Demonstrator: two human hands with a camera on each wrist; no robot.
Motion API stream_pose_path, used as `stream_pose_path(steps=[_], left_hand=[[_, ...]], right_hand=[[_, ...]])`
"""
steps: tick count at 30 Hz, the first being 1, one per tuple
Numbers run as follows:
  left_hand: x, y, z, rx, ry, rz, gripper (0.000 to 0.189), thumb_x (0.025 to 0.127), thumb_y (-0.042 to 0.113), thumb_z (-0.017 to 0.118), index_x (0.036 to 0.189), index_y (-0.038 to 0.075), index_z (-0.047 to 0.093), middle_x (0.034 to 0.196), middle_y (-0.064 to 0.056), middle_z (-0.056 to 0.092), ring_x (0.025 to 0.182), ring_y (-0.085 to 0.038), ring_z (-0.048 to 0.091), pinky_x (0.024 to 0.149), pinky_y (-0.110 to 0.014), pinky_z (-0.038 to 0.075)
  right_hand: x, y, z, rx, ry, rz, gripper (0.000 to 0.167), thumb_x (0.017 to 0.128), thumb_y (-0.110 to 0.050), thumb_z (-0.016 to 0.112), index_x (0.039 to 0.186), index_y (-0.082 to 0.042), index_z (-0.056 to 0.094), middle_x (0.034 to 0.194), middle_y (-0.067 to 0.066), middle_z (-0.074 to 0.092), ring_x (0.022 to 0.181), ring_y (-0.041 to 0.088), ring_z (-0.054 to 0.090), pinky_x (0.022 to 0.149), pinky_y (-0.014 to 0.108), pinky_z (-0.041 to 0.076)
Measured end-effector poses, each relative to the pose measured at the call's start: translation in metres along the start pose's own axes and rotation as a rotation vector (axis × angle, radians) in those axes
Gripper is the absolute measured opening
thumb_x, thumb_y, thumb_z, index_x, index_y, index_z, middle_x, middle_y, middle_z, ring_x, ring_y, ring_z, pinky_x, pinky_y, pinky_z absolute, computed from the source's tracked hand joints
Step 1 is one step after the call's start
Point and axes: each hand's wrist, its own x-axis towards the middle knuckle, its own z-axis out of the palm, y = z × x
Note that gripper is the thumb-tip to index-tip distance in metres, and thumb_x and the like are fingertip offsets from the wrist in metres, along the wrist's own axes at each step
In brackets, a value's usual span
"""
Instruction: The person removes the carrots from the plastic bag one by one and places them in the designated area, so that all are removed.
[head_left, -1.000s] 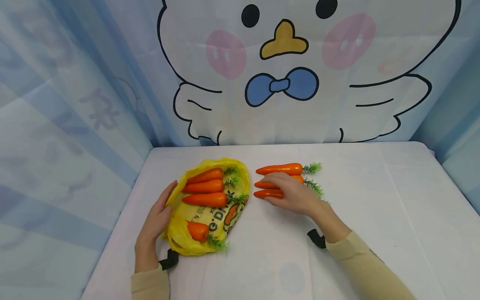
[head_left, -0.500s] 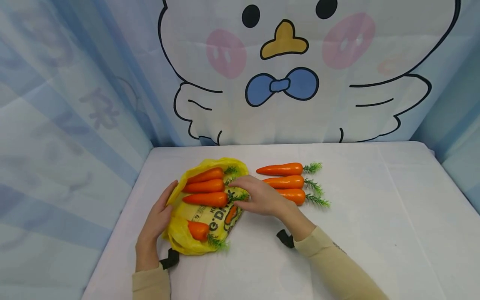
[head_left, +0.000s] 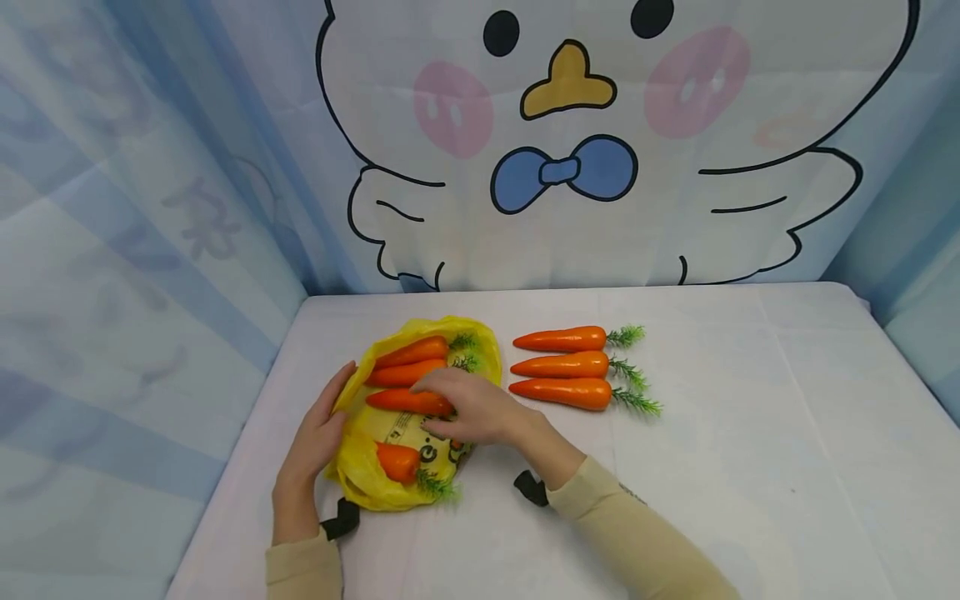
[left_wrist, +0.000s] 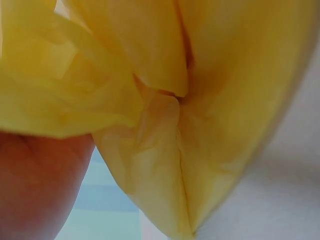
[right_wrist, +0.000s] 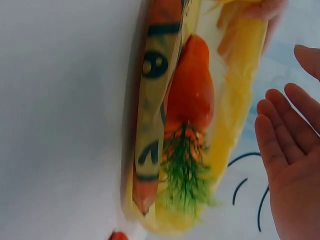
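Carrots (head_left: 561, 366), glossy orange and tapering, with frilly green tops (head_left: 626, 336), form two groups in the head view: three lie side by side on the white table (head_left: 750, 433), and four lie in a yellow plastic bag (head_left: 358, 471) to their left. The left hand (head_left: 309, 437) grasps the bag's left rim, its fingertips partly behind the film. The right hand (head_left: 476, 408), thumb and fingers parted, is at the leafy end of the third bagged carrot, covering its leaves and some of the bag's print; contact cannot be told from there. The fourth carrot's tip is hidden under a yellow fold. In the left wrist view, blurred yellow film fills most of the frame; only part of the left hand shows at lower left, its fingers out of sight. In the right wrist view, the right fingers are relaxed, nearly straight and hold nothing, the hand cut off by the frame's right edge; a carrot sits within the bag, leaves downward, and part of the left hand appears at the top.
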Motion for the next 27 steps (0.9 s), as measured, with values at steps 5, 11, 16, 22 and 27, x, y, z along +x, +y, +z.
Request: stream_pose_path(steps=[5,11,16,22,27], left_hand=[[-0.001,-0.001,-0.001,0.008,-0.002,0.017,0.068,0.096,-0.003,0.031,0.162,0.014,0.024,0.165,-0.012,0.023,0.151,-0.035,0.016,0.120,-0.058,0.013],[-0.002,-0.001,-0.003,0.003,0.001,0.043,0.067,0.096,-0.005,0.032,0.161,0.012,0.025,0.165,-0.014,0.024,0.151,-0.035,0.017,0.119,-0.059,0.013],[-0.003,0.002,-0.003,-0.003,0.003,0.053,0.067,0.097,-0.005,0.033,0.161,0.011,0.025,0.164,-0.014,0.025,0.151,-0.035,0.018,0.119,-0.059,0.014],[-0.002,0.002,-0.002,0.003,0.002,0.030,0.067,0.098,-0.003,0.033,0.162,0.014,0.025,0.165,-0.012,0.024,0.151,-0.035,0.017,0.119,-0.060,0.013],[-0.003,0.003,-0.002,-0.008,0.004,0.027,0.067,0.098,-0.003,0.034,0.161,0.014,0.025,0.165,-0.011,0.024,0.151,-0.034,0.017,0.119,-0.059,0.014]], right_hand=[[0.009,-0.010,0.012,-0.046,-0.046,-0.009,0.045,0.095,-0.021,0.069,0.136,-0.006,0.060,0.134,0.006,0.061,0.124,0.019,0.053,0.108,0.029,0.040],[0.019,-0.021,0.025,-0.038,-0.080,-0.005,0.049,0.096,-0.025,0.068,0.141,-0.007,0.057,0.142,0.004,0.056,0.131,0.016,0.049,0.111,0.025,0.037],[0.026,-0.024,0.033,-0.049,-0.092,-0.019,0.047,0.096,-0.024,0.068,0.138,-0.005,0.059,0.143,0.005,0.055,0.132,0.015,0.049,0.110,0.023,0.036],[0.031,-0.027,0.043,-0.067,-0.111,-0.021,0.045,0.096,-0.023,0.067,0.137,-0.007,0.060,0.142,0.003,0.056,0.131,0.014,0.049,0.110,0.020,0.035],[0.033,-0.028,0.051,-0.059,-0.142,-0.005,0.044,0.095,-0.022,0.068,0.135,-0.008,0.060,0.134,0.001,0.060,0.121,0.010,0.053,0.105,0.017,0.038]])
